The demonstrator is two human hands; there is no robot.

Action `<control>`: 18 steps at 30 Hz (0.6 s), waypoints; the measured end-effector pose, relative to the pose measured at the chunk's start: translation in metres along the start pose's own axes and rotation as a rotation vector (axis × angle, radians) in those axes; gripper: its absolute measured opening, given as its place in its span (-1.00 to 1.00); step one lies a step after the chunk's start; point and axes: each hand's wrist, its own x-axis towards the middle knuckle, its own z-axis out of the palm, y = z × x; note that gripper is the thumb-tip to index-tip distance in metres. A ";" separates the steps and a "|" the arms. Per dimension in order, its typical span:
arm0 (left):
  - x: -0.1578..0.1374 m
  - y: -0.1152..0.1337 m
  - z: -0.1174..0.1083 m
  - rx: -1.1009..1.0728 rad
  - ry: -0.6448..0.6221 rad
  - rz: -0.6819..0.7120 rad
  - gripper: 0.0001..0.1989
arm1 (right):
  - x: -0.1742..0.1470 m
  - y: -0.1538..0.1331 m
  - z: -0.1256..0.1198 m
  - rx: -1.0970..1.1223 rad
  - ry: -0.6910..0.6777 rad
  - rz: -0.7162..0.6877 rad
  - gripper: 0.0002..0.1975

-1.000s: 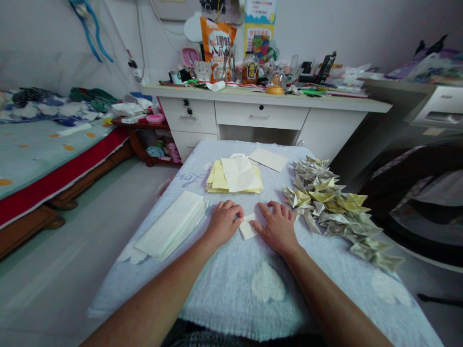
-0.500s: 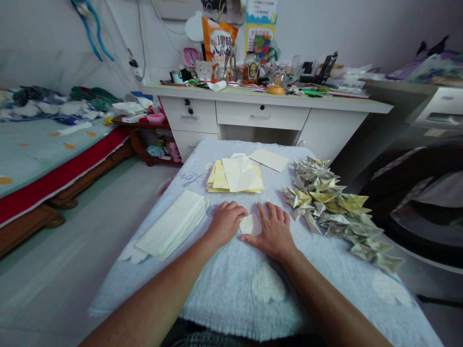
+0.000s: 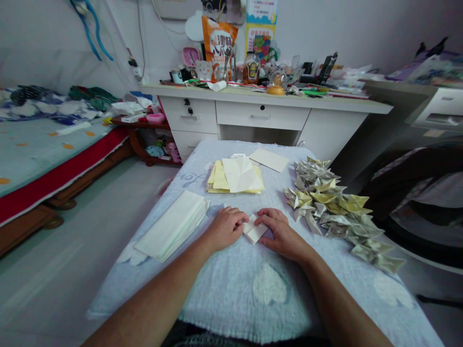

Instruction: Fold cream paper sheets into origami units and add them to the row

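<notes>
A small folded piece of white paper [image 3: 254, 232] lies on the cloth-covered table between my two hands. My left hand [image 3: 226, 229] has its fingers curled and closed at the paper's left edge. From the right, my right hand [image 3: 280, 232] pinches the paper with bent fingers, the thumb low at its near side. Beyond the hands is a stack of yellow paper [image 3: 216, 179] with a creased white sheet [image 3: 242, 174] on top. To the left rests a thick bundle of white paper [image 3: 170, 226]. Many folded paper pieces [image 3: 329, 207] are heaped on the right.
A pale flat card [image 3: 269, 159] lies at the table's far side. Behind stands a white desk [image 3: 260, 114] crowded with jars, papers and an orange bag [image 3: 218, 48]. A bed [image 3: 65, 149] is at the left, a washing machine [image 3: 408, 120] at the right.
The paper has turned and shifted slightly toward me. My right hand has gone from spread flat to bent fingers gripping the paper. The left hand has moved slightly nearer.
</notes>
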 end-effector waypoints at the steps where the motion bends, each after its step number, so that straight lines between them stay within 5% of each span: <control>1: -0.001 0.000 -0.001 -0.004 -0.010 0.003 -0.80 | 0.000 0.001 0.000 0.009 0.003 -0.001 -0.69; 12: -0.006 0.003 -0.002 -0.030 0.036 0.103 -0.64 | 0.002 0.005 0.003 0.109 0.072 -0.009 -0.85; 18: -0.004 0.004 0.003 0.001 0.038 0.199 -0.92 | 0.004 0.002 0.006 0.101 0.106 0.015 -0.92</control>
